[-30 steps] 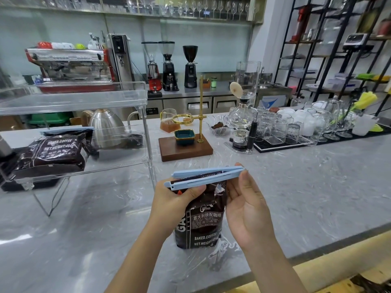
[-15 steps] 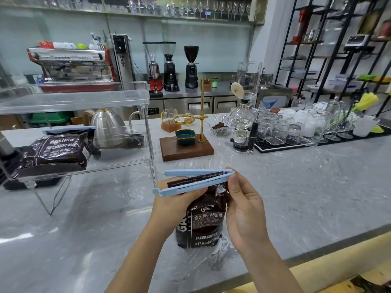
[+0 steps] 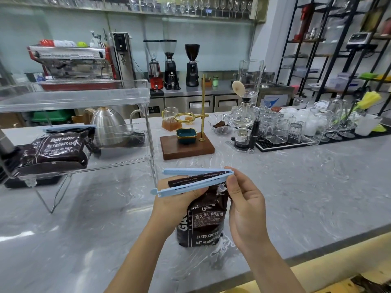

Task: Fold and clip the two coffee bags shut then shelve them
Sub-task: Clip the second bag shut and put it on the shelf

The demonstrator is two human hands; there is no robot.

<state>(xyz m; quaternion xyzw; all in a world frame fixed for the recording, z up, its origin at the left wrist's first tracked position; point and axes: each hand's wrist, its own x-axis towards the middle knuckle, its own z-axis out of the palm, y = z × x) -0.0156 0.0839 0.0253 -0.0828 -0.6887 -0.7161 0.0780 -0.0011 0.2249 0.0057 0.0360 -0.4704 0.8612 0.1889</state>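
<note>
A dark brown coffee bag [image 3: 204, 223] stands upright on the grey marble counter [image 3: 306, 197] in front of me. My left hand [image 3: 175, 200] grips its folded top from the left. A light blue clip [image 3: 190, 180] straddles that fold, its two arms spread apart at the left end and joined at the right. My right hand [image 3: 243, 199] pinches the clip's right, hinged end. A second coffee bag [image 3: 55, 152] lies flat on the lower level of a clear acrylic shelf [image 3: 84, 98] at the left, with a blue clip [image 3: 67, 128] across its top.
A steel kettle [image 3: 110, 125] stands behind the shelf. A wooden drip stand [image 3: 188, 144] with a brass pole and a teal dish sits past the bag. Glasses and a syphon [image 3: 245, 111] crowd the counter's right back. The counter edge runs near my right forearm.
The clip has slid leftward over the bag's folded top and its arms have spread wider at the left end. Both hands stay on bag and clip.
</note>
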